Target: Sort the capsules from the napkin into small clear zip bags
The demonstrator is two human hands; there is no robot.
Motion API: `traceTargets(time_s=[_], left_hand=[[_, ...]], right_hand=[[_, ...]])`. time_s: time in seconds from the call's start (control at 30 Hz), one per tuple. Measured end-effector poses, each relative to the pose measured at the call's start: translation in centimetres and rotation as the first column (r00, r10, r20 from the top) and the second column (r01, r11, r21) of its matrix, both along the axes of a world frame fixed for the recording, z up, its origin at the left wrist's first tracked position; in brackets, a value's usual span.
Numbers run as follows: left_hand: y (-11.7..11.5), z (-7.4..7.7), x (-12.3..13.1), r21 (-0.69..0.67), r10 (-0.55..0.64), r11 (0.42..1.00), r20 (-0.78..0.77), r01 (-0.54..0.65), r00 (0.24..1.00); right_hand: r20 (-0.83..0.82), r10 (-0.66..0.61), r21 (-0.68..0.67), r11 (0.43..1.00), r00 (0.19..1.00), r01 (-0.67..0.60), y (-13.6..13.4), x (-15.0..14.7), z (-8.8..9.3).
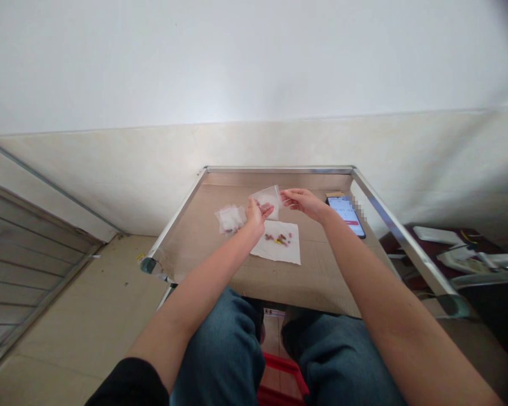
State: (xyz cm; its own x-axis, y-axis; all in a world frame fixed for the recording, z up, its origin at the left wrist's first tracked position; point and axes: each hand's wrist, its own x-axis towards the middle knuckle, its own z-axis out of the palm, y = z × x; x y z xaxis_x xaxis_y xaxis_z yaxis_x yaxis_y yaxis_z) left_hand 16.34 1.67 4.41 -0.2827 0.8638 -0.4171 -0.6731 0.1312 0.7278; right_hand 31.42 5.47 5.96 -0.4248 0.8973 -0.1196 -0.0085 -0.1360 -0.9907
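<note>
A small clear zip bag (pixel 269 196) is held up over the middle of the table. My left hand (pixel 256 213) grips its left lower side, fingers closed on the plastic. At the bag's right edge, by the zip strip, are the fingertips of my right hand (pixel 301 202), which appear to pinch it. Just below lies a white paper sheet (pixel 288 254) with several small pills and capsules (pixel 279 239) in brown, pink and yellow. More clear zip bags (pixel 230 220) lie in a pile left of my left hand. Whether the raised bag contains anything is hard to make out.
The table (pixel 322 276) has a brown cardboard-like top and a raised metal frame (pixel 279 168). A phone (pixel 346 215) with its screen lit lies at the right. Behind stands a tiled wall (pixel 152 169). A red stool (pixel 281 363) shows between the knees.
</note>
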Motion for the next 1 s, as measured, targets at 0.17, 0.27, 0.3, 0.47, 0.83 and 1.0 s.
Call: traceTargets(time_s=[0.17, 0.27, 0.3, 0.47, 0.83, 1.0], left_hand=[[-0.7, 0.0, 0.0, 0.049, -0.060, 0.997, -0.037, 0.061, 0.998], [-1.0, 0.0, 0.3, 0.037, -0.102, 0.994, -0.094, 0.106, 0.990], [-1.1, 0.0, 0.4, 0.025, -0.119, 0.992, -0.120, 0.123, 0.986], [-1.0, -0.4, 0.7, -0.010, -0.122, 0.992, -0.242, 0.123, 0.963], [0.1, -2.3, -0.5, 0.151, 0.119, 0.989, -0.809, 0.007, 0.575], [-0.6, -1.5, 0.8, 0.196, -0.032, 0.931, -0.798, 0.309, 0.602]], right_hand=[[0.110, 0.030, 0.046, 0.998, 0.993, -0.036, 0.1, 0.1, -0.1], [0.164, 0.034, 0.045, 0.998, 0.986, -0.042, 0.0, 0.4, -0.2], [0.177, 0.033, 0.045, 0.998, 0.984, -0.041, 0.0, 0.5, -0.3], [0.164, 0.016, 0.037, 0.999, 0.986, -0.023, 0.1, 0.7, -0.5], [0.089, -0.047, 0.041, 0.998, 0.995, 0.044, 0.5, 0.1, -0.5], [0.225, 0.002, 0.079, 0.997, 0.974, -0.020, 0.6, -0.7, -0.5]])
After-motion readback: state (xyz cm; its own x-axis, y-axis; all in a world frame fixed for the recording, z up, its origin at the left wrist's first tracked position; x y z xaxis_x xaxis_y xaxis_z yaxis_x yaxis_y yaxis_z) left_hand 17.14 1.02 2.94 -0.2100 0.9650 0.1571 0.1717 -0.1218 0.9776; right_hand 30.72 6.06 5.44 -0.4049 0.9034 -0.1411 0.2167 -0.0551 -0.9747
